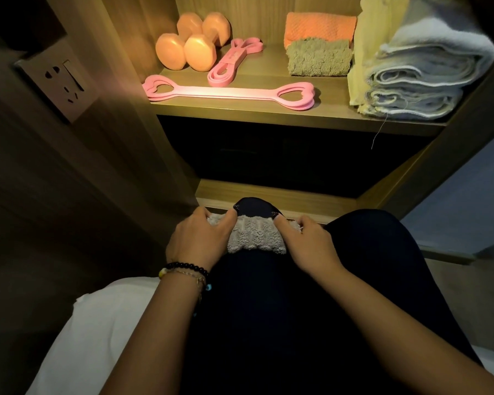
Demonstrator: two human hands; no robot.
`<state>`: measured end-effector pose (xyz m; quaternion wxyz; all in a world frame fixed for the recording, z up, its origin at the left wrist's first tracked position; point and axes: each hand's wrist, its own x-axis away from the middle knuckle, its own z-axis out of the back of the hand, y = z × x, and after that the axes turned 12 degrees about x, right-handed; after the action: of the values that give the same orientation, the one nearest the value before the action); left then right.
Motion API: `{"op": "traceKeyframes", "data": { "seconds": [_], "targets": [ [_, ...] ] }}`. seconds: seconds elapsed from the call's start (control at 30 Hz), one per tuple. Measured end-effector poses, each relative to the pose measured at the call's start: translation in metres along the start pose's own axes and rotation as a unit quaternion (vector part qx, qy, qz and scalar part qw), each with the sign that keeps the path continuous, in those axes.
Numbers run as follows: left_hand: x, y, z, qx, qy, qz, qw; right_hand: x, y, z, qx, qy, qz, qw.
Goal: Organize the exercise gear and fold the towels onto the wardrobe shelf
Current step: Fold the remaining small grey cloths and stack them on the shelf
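- Our left hand (196, 240) is curled over the left end of a small grey towel (254, 238), fingers bent down on it and thumb pressed on the top edge.
- Our right hand (305, 242) does the same at the right end, fingers closed around that edge, so both hands hold the towel, which lies on our knee (257, 208) in front of the wardrobe.
- The towel looks already folded small; we judge that we are pressing the last fold flat.
- To do this well, we should keep both ends level, press the fold firmly, and then lift it with both hands so it does not open.
- On the lit shelf (268, 111) above, two dumbbells (193, 42) stand at the back left, with a folded pink band (234, 59) just beside them.
- A long pink puller (228, 91) with heart handles lies along the front edge.
- At the back, an orange towel (320, 27) rests on an olive towel (318, 57).
- A tall towel stack (417, 72) fills the right side.
- The free place seems to be between the puller and the olive towel; the puller at the front edge may stand in the way, so we should go over it.
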<state>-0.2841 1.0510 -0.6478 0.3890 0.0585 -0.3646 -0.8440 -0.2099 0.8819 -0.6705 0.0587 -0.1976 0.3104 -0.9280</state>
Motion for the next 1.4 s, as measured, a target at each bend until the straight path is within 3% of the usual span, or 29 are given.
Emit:
{"op": "traceKeyframes", "data": {
  "seconds": [0.1,0.33,0.47,0.6,0.7,0.83,1.03,1.2,1.3,1.4],
  "targets": [
    [0.006,-0.005,0.000,0.023,-0.029,-0.001,0.999,-0.003,0.001,0.002,-0.032,-0.045,-0.013,0.998],
    [0.011,0.005,0.013,0.305,-0.130,0.023,0.943,-0.006,-0.015,0.024,-0.268,-0.034,-0.014,0.963],
    [0.004,0.036,0.013,0.433,-0.150,0.025,0.889,-0.017,-0.024,0.051,-0.320,0.012,0.018,0.947],
    [-0.013,0.076,0.007,0.526,-0.174,0.008,0.833,-0.035,-0.034,0.090,-0.296,0.113,0.076,0.945],
    [-0.036,0.107,0.002,0.512,-0.160,-0.048,0.843,-0.052,-0.041,0.122,-0.219,0.173,0.152,0.948],
    [-0.078,0.145,-0.005,0.509,-0.126,-0.074,0.848,-0.082,-0.054,0.159,-0.071,0.184,0.249,0.948],
    [-0.152,0.201,-0.020,0.515,-0.084,-0.103,0.847,-0.141,-0.088,0.210,0.152,0.186,0.359,0.902],
    [-0.210,0.234,-0.046,0.458,-0.071,-0.117,0.878,-0.209,-0.122,0.234,0.382,0.083,0.299,0.871],
    [-0.240,0.257,-0.067,0.381,-0.028,-0.100,0.919,-0.245,-0.134,0.236,0.427,0.034,0.189,0.884],
    [-0.268,0.286,-0.078,0.418,-0.033,-0.070,0.905,-0.280,-0.145,0.247,0.426,0.065,0.189,0.882]
  ]
}}
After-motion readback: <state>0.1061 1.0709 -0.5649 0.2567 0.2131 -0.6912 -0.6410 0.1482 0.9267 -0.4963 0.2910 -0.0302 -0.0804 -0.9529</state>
